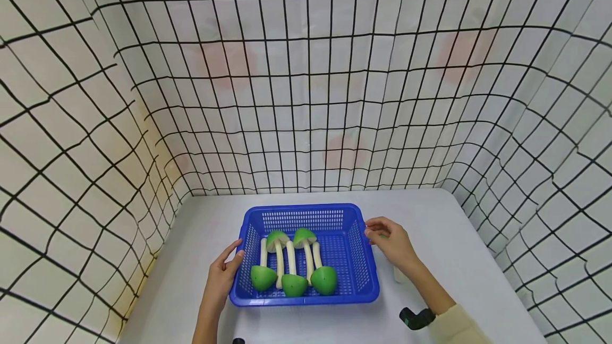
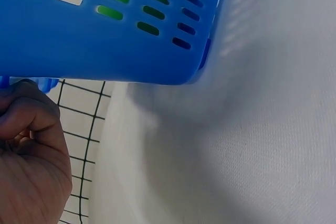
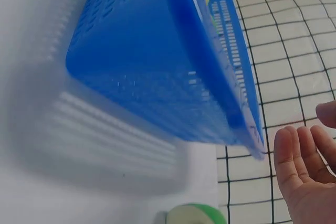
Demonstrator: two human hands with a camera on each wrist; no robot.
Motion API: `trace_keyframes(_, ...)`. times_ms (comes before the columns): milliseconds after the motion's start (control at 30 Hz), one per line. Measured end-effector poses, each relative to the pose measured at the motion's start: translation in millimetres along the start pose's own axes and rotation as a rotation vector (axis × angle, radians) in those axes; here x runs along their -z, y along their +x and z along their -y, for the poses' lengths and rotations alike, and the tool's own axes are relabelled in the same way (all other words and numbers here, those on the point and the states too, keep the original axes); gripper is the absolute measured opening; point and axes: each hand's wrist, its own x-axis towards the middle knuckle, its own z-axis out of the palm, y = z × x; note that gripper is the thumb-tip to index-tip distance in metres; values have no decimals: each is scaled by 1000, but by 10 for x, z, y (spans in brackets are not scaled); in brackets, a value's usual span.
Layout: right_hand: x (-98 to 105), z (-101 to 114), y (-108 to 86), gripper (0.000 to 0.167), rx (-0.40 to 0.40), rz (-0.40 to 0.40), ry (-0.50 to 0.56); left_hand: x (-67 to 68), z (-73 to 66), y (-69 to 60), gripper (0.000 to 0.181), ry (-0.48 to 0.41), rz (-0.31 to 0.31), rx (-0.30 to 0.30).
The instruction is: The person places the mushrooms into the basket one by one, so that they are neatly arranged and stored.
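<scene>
A blue plastic basket [image 1: 306, 300] with slotted walls stands on the white surface. In it lie several toy mushrooms [image 1: 324, 280] with green caps and white stems, side by side with caps at alternating ends. My left hand [image 1: 221, 280] holds the basket's left rim; in the left wrist view its fingers are curled at the rim. Beside the right rim is my right hand [image 1: 394, 246]. The right wrist view shows that hand [image 3: 310, 169] with fingers loosely extended, apart from the basket [image 3: 136, 72].
A green and whitish object [image 3: 197, 214] lies on the surface near the right hand, partly cut off. A black device [image 1: 416, 318] sits at the right wrist. White walls with a black grid [image 1: 306, 89] enclose the back and sides of the white table [image 1: 210, 216].
</scene>
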Motion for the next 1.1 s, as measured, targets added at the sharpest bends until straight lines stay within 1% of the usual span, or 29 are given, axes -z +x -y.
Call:
trace_keyframes(233,171,-126,6,29,-1,-31,-60,-11,-11,-6,54,10,-2,7)
trace_keyframes(433,288,-212,-16,30,3,-44,-61,-14,-26,2,57,2,8,6)
trace_keyframes(600,348,-265,-31,32,-13,-50,-72,-9,-26,4,60,0,9,5)
trace_keyframes(800,404,-334,-74,36,-15,-62,-70,-8,-16,-1,60,8,14,14)
trace_keyframes(1100,472,-577,-87,37,-64,-70,-116,-2,-25,-16,59,-5,18,26)
